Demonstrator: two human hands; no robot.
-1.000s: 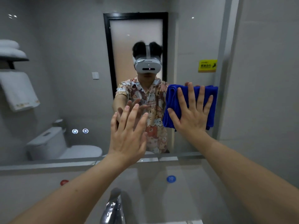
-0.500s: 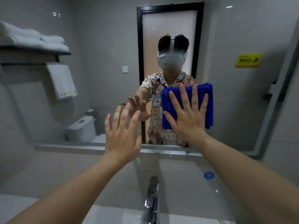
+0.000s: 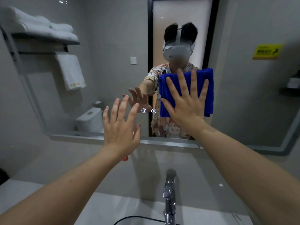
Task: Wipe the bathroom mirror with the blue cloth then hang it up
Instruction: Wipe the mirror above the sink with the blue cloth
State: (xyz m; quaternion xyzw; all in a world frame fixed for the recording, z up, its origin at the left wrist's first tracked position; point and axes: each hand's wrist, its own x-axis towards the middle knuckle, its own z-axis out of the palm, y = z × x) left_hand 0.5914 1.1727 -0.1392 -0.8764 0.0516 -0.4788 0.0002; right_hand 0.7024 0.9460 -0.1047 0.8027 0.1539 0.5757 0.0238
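Now your right hand [image 3: 186, 108], fingers spread flat, presses the one blue cloth [image 3: 186, 91] against the mirror [image 3: 105, 70], and it has slid from the right edge toward the middle over the last second, so the wipe is underway and hanging comes later. Your left hand [image 3: 120, 127] hovers empty, fingers splayed. One faucet [image 3: 169, 195], two lit mirror buttons [image 3: 148, 110].
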